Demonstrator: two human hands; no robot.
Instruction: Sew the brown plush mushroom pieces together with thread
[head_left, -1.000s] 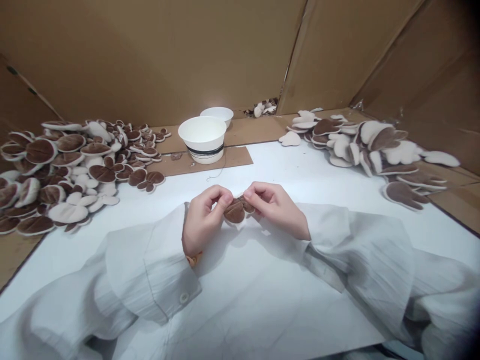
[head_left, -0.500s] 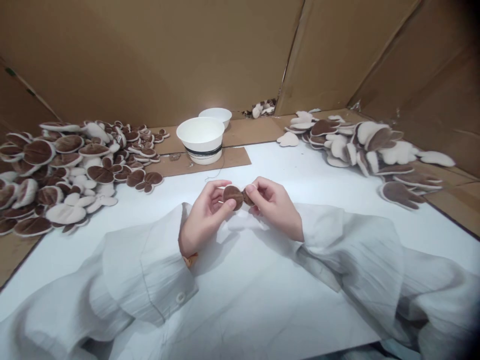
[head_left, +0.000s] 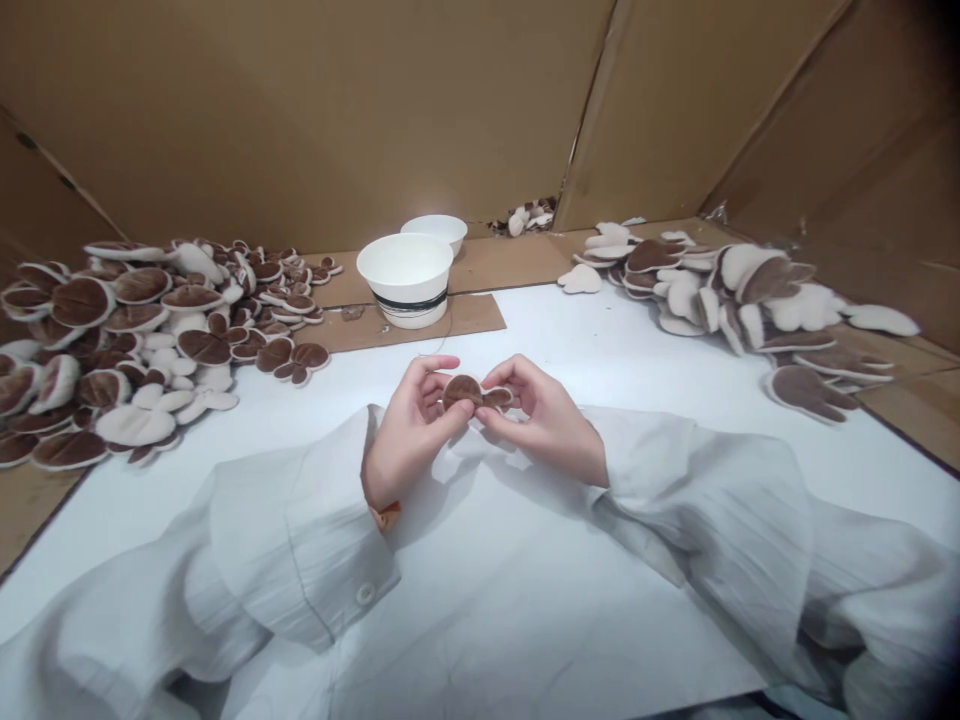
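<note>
Between both hands, above the white tabletop (head_left: 540, 560), is a small brown plush piece (head_left: 463, 390) with a pale edge, a rounded body and narrower lobes to the right. My left hand (head_left: 416, 425) pinches its rounded end, thumb on the near face. With thumb and forefinger, my right hand (head_left: 544, 415) grips the lobed end. The fingers behind the piece are partly hidden. A thin dark thread shows on the table between the hands and the large white bowl (head_left: 405, 265).
At the left lies a heap of brown-and-white plush pieces (head_left: 142, 340). Another pile of plush pieces (head_left: 750, 290) lies at the right. Dark thread circles the large bowl; a smaller white bowl (head_left: 437, 228) stands behind it. Cardboard walls (head_left: 315, 120) enclose the table's back and sides.
My right thumb and fingers have shifted on the lobed end, so its lobes now show more openly. My left hand keeps its hold. The view has moved slightly.
</note>
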